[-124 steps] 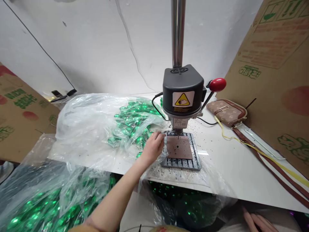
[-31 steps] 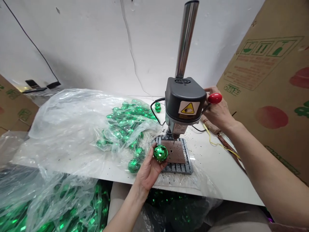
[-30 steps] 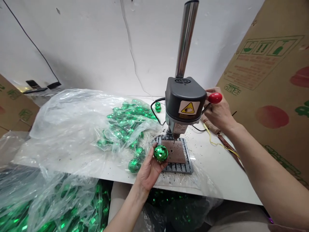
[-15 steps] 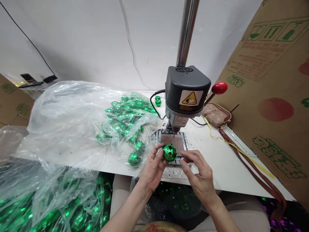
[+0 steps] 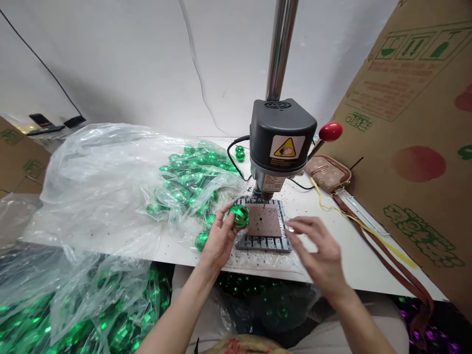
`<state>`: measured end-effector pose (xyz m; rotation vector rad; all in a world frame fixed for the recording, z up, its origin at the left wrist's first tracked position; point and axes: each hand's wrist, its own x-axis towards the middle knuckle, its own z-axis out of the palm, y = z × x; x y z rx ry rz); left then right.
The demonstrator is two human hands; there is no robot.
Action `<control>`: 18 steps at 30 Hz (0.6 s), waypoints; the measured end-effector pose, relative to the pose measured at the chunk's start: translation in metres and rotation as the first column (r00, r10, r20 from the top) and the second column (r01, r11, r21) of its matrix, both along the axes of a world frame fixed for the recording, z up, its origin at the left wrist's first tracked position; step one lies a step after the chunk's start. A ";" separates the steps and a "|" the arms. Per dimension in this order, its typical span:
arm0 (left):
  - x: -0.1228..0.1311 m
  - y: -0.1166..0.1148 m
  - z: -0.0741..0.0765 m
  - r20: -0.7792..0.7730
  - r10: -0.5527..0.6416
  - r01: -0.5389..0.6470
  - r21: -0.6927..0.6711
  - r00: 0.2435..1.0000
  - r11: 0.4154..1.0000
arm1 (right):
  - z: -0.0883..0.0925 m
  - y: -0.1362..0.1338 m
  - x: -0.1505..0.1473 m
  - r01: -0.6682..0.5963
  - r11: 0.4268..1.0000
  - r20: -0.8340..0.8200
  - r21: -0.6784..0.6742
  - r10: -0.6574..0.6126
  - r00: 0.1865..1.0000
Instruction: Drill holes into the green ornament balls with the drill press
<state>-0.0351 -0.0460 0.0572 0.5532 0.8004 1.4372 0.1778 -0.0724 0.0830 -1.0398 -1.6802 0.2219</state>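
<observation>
Lying left of the drill press (image 5: 282, 132), a clear plastic bag (image 5: 106, 167) on your bench (image 5: 368, 265) covers a heap of green mirror balls (image 5: 195, 179). A lower plastic bag (image 5: 70, 250), in front of the press and farther left, holds more. Right of the press are a cardboard box (image 5: 409, 118) and a patterned brown purse (image 5: 328, 173), contents hidden. Your hands are apart: the left hand (image 5: 221, 241), palm turned up, grips a green faceted ball (image 5: 240, 216) at the left side of the press's base plate (image 5: 267, 245); the right hand (image 5: 324, 250) curls just right of that plate, thumb and fingertips close, and I cannot tell whether they pinch anything.
</observation>
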 end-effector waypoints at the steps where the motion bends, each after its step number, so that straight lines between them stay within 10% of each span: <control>1: -0.003 0.009 -0.001 -0.045 0.014 -0.013 0.021 0.999 1.000 | 0.012 0.007 0.009 0.049 0.999 -0.030 0.003 -0.048 0.998; 6: 0.001 0.050 -0.013 -0.347 -0.030 0.065 0.090 0.937 0.994 | 0.088 0.052 0.038 0.264 0.948 -0.474 0.178 -0.152 0.867; 9: 0.007 0.066 -0.022 -0.463 -0.065 0.141 0.130 0.884 0.982 | 0.123 0.081 0.041 0.243 0.935 -0.459 0.260 -0.102 0.883; 18: 0.007 0.068 -0.037 -0.588 -0.159 0.315 0.171 0.793 0.934 | 0.151 0.116 0.026 0.136 0.949 -0.422 0.284 -0.004 0.907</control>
